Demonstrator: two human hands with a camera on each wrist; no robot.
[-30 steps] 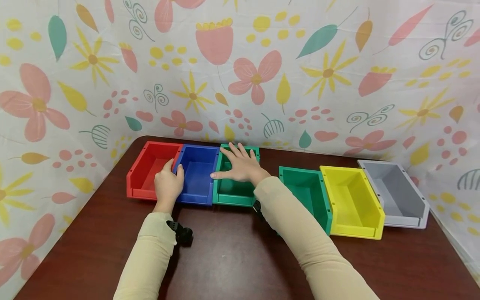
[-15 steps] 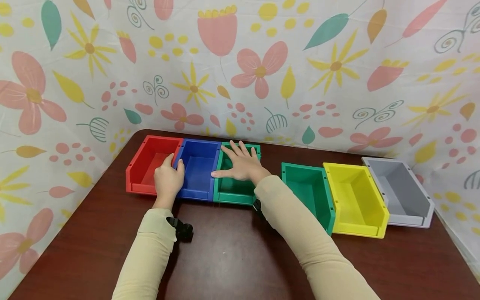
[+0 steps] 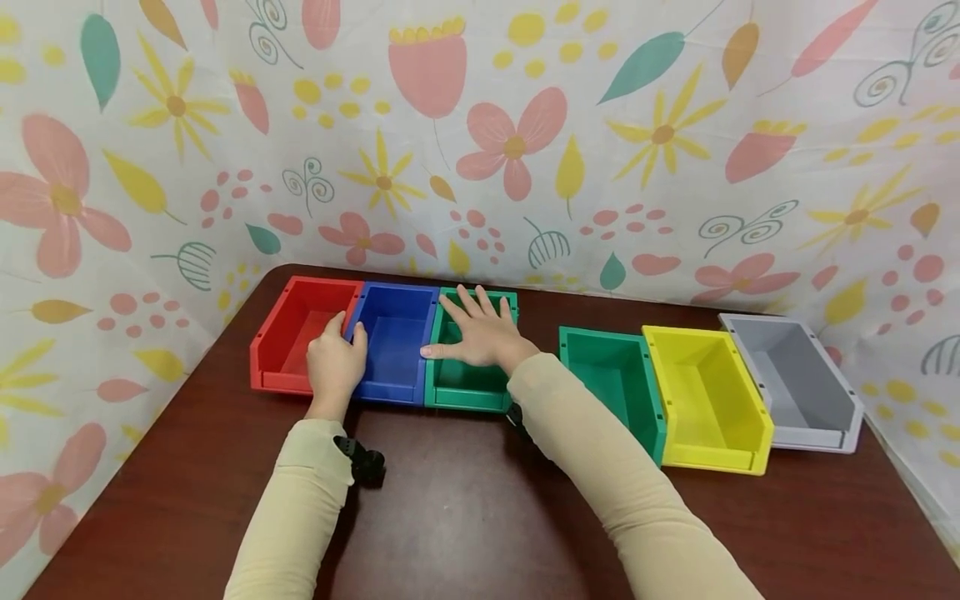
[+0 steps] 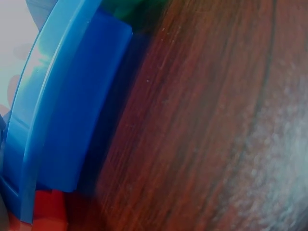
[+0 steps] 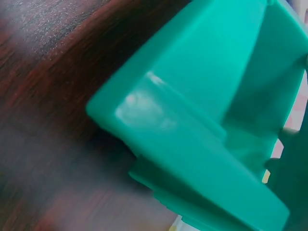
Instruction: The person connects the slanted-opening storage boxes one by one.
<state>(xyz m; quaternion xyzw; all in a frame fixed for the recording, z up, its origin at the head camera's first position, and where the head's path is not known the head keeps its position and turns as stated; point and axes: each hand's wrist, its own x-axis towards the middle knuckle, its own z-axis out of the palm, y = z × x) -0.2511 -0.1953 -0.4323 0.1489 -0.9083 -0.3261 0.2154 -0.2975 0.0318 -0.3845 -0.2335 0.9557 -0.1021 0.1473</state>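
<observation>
At the left, a red storage bin (image 3: 300, 321), a blue storage bin (image 3: 393, 333) and a green storage bin (image 3: 472, 398) stand side by side in a row. My left hand (image 3: 335, 367) straddles the adjoining walls of the red and blue bins, its thumb on the blue side and its fingers curled over the red side. My right hand (image 3: 480, 333) lies spread over the green bin, thumb reaching the wall beside the blue bin. Part of the green bin's inside is hidden under it. In the left wrist view, the blue bin's front (image 4: 72, 106) shows without the hand.
To the right stand a second green bin (image 3: 600, 367), a yellow bin (image 3: 705, 400) and a grey bin (image 3: 795, 375), set nearer the front than the left row. The right forearm crosses before the second green bin. A patterned cloth (image 3: 525, 233) hangs behind the brown table (image 3: 450, 517).
The head view has shifted slightly. Both hands keep their places on the bins.
</observation>
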